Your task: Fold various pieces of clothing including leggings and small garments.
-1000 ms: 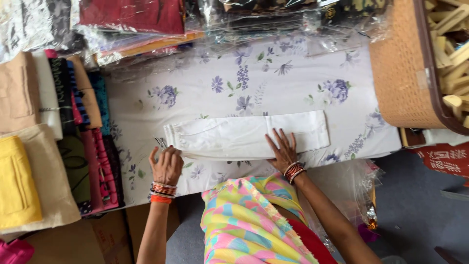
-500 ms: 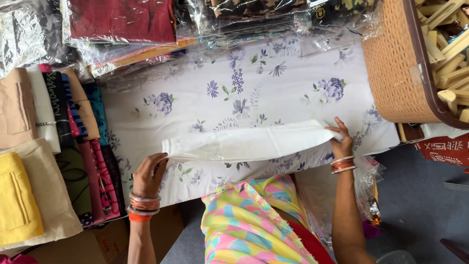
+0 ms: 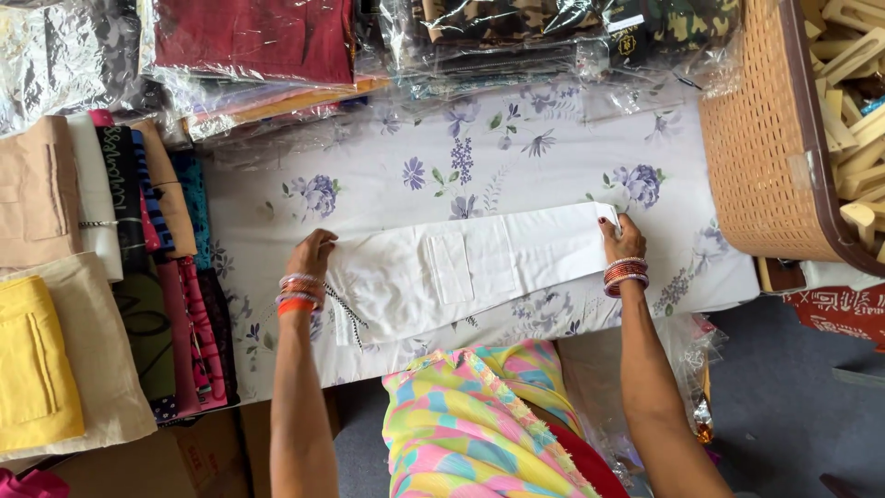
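Both hands were on the folded white cotton garment [image 3: 470,272], which lay stretched crossways on the table under its white sheet printed with purple flowers [image 3: 387,175], right in front of the person. The left hand [image 3: 312,261] had its grip closed on the left end of the cloth, fingers curled over the edge; the right hand [image 3: 625,242] pinched the far right corner, fingertips down on the fabric. A square patch pocket faced up near the middle.

To do this fold well, I judged, both ends had to be kept taut and level, the long edges matched before pressing flat, and the pocket side kept smooth so no crease got trapped beneath.

Packaging lay all round. Along the top edge sat clear crinkled plastic bags: one held a dark red garment [image 3: 253,37], another a camouflage-patterned cloth [image 3: 572,23] with a small white tag, too small to make out. To the left ran a row of folded clothes standing on edge, striped and pink [image 3: 171,258], beside a yellow folded piece [image 3: 32,364] and a beige one [image 3: 37,189]. On the right stood a tan woven plastic basket [image 3: 765,157] full of pale wooden pieces, with a red printed packet [image 3: 843,309] below it.
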